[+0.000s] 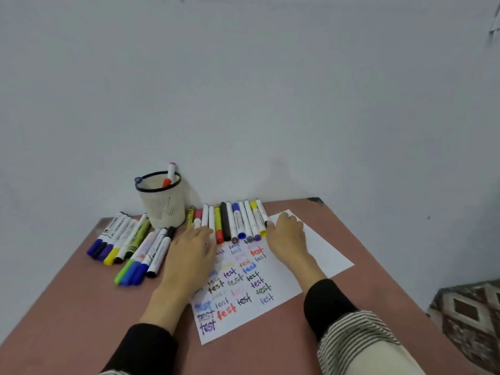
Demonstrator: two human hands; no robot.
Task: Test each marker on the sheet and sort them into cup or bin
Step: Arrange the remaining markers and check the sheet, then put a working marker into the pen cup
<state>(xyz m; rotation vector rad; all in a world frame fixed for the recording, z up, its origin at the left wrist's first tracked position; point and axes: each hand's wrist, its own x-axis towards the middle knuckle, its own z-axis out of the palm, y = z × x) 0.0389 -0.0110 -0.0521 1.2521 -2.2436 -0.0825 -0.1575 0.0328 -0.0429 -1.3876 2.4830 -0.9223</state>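
Note:
A white sheet (286,282) covered with coloured "test" words lies on the brown table (81,307). Along its far edge sits a row of several markers (235,220), side by side. My left hand (193,250) lies flat at the row's left end, fingers touching the nearest markers. My right hand (286,231) rests open at the row's right end, against the last marker. A beige mesh cup (162,204) with a black rim stands at the back left and holds three markers.
A second group of several markers (130,242) lies in a loose pile left of the cup and my left hand. The grey wall rises right behind the table. A patterned rug (470,318) shows past the table's right edge.

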